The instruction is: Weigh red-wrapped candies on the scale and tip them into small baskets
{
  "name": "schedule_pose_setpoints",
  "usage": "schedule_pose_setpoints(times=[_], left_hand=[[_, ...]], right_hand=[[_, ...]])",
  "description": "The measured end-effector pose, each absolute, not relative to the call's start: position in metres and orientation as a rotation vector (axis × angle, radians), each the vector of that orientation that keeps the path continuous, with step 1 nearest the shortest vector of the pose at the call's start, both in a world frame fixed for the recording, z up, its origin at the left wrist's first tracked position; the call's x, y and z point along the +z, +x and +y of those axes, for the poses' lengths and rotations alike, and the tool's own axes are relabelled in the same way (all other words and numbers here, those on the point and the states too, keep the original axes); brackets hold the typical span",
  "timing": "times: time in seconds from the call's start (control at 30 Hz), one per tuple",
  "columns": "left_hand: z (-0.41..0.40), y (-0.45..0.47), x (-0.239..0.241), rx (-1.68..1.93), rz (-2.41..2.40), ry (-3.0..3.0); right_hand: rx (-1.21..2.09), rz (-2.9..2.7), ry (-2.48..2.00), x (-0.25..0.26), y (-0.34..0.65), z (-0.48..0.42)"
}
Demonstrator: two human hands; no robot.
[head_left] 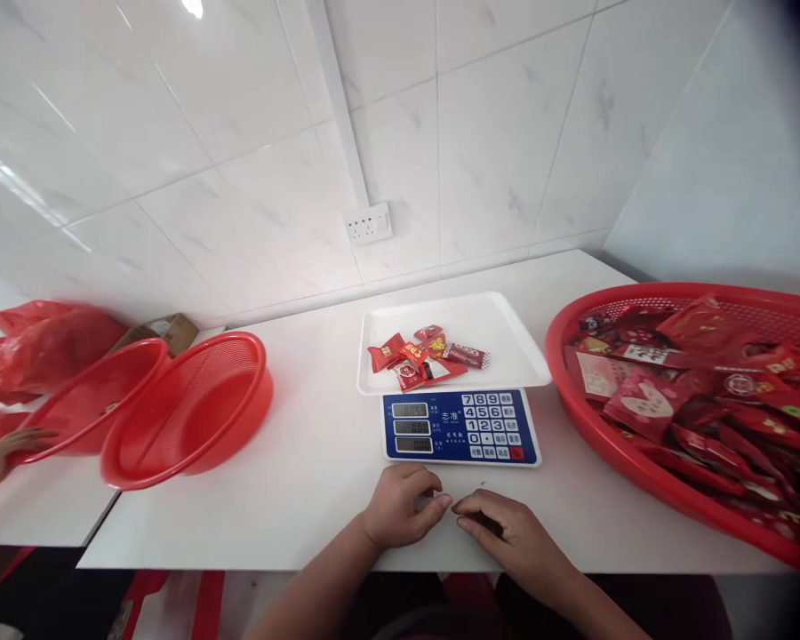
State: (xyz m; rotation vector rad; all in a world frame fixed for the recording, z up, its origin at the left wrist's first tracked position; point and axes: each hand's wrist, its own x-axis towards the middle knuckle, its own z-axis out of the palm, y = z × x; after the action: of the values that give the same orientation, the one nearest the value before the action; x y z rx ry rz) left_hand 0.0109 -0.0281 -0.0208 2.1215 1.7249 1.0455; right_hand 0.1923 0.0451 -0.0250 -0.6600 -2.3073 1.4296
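My left hand (404,507) rests on the white table just in front of the scale, its fingers loosely curled and the thumb apart from them. Facing it, my right hand (510,538) is also curled, with a gap between thumb and fingers. I see nothing held in either hand; the fingertips of the two hands nearly meet. The blue weighing scale (453,444) has a keypad and three small displays. On its white tray (507,342) lies a small pile of red-wrapped sweets (410,360) with a dark red wrapped bar (467,356).
At the right a large red basket (560,356) holds many wrapped sweets. Two red baskets stand at the left, the nearer one (246,418) tilted. Another person's hand (4,453) touches the farther one. Behind are red plastic bags (60,338), a cardboard box (173,333) and a wall socket (368,224).
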Motion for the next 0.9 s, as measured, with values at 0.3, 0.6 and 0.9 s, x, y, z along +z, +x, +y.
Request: schedule_pose_setpoints(times=[0.3,0.6,0.9], left_hand=[[-0.045,-0.003,-0.011,1.301,2.278,2.242],[-0.105,-0.111,0.054,0.376,3.445,0.888],[-0.087,-0.091,0.065,0.208,3.17,1.067]], right_hand=[[1.52,-2.225,-0.57,-0.026,0.197,0.046],[1.512,-2.252,-0.523,-0.037,0.2,0.049],[1.451,-2.268,-0.626,-0.043,0.2,0.05]])
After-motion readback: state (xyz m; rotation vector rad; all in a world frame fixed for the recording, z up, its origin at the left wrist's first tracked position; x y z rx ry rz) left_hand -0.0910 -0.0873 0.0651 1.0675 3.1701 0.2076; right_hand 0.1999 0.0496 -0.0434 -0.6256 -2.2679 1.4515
